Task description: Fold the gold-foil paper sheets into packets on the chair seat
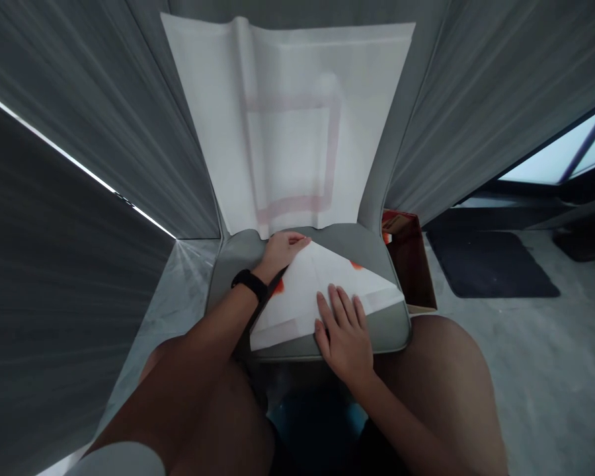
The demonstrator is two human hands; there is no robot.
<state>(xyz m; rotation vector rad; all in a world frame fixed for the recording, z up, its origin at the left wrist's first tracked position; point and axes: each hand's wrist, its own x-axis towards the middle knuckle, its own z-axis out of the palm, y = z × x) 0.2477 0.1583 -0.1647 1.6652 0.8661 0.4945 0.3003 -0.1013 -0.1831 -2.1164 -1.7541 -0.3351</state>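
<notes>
Head view: your left hand is gripping the top tip of the paper, thumb and fingertips closed together on it. Your right hand is lying flat, thumb apart from the fingers, and is pressing on the paper's lower part. The paper, folded to roughly a triangle, is resting on the seat, below and right of your left hand, reaching under your right fingers. Orange-red patches are showing at its two sloping edges. Beyond your hands, a larger sheet is leaning on the backrest; a box is standing up and right of your right hand.

Step, as judged: you are steadying the tip and flattening folded layers. Next move is probably calling for even palm pressure along the fold, tip held unshifted.
</notes>
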